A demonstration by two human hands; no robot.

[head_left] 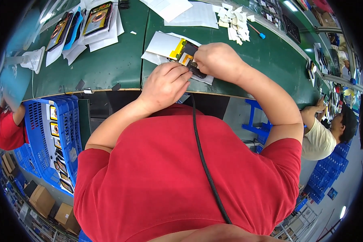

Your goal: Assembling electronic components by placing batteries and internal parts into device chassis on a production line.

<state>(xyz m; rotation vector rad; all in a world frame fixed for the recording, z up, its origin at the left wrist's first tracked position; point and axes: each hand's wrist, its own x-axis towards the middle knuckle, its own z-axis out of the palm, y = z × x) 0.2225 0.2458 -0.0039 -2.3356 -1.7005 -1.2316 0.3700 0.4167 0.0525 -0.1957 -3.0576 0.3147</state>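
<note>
An opened phone (187, 59), with a dark body, yellow film and an orange strip inside, lies on white paper (152, 57) near the table's front edge. My left hand (165, 85) is closed at the phone's near side, its fingertips on the edge. Over the phone's right end, my right hand (220, 60) is closed in a pinch. Its fingertips are turned away, hiding whatever they may hold. A white panel (164, 42) lies at the phone's left end.
Several opened phones (97, 20) lie on papers at the far left. Small white pieces (234, 22) and a blue-tipped tool (261, 35) are at the far right. A blue crate (40, 133) holding phones stands left. A co-worker (320, 139) sits right.
</note>
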